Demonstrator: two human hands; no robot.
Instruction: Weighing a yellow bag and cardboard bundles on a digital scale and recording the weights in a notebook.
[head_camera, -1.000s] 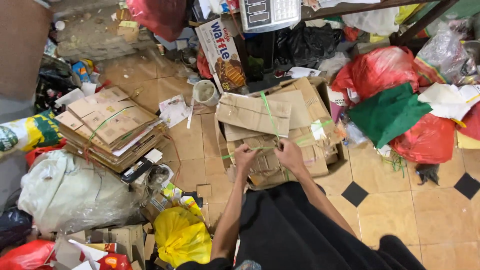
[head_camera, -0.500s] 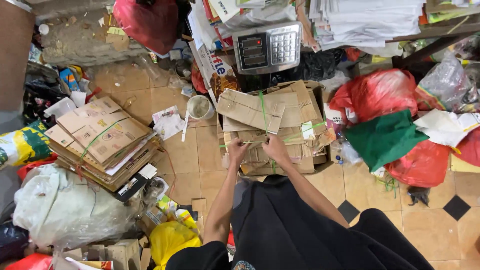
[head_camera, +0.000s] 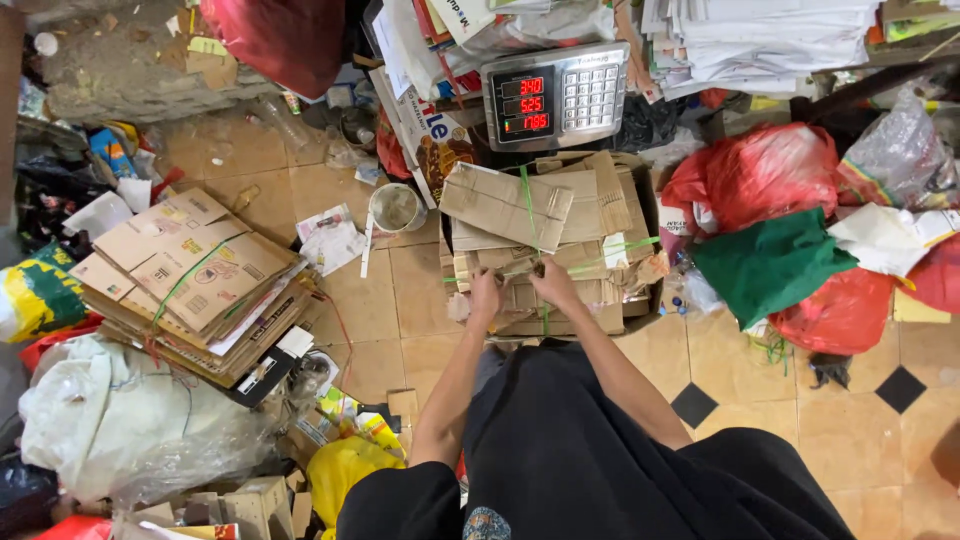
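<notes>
Reaching forward and down, both bare hands meet on the near edge of a bundle of flattened brown cardboard tied with thin green plastic strapping (head_camera: 545, 245), which lies on the tan tiled floor (head_camera: 400, 300) directly ahead of the person. The left hand (head_camera: 486, 297) and the right hand (head_camera: 553, 284) sit just beside each other, the right a little further up the stack. Each hand's grip looks curled together at the point where the green strap (head_camera: 527, 205) crosses the near side, but whether the fingers are pinched on the strap or only pressed on the cardboard I cannot tell. The bundle spreads away from the hands, its long axis running left to right across the view, with the strap running fore and aft over it and a second strand slanting off to the right. Neither hand is clearly nearer; both are touching it.

Beyond the bundle, touching or just behind its far edge, stands a grey digital weighing scale with red lit digits (head_camera: 556, 96). To the left, well apart, lies a second strapped stack of flattened printed cartons (head_camera: 190, 280), and between the two a small round whitish tub (head_camera: 397, 207). Right of the bundle are red plastic bags (head_camera: 760, 170) and a green cloth (head_camera: 770, 262). Stacked white papers (head_camera: 760, 40) crowd the top, and loose bags and scraps ring the floor.
</notes>
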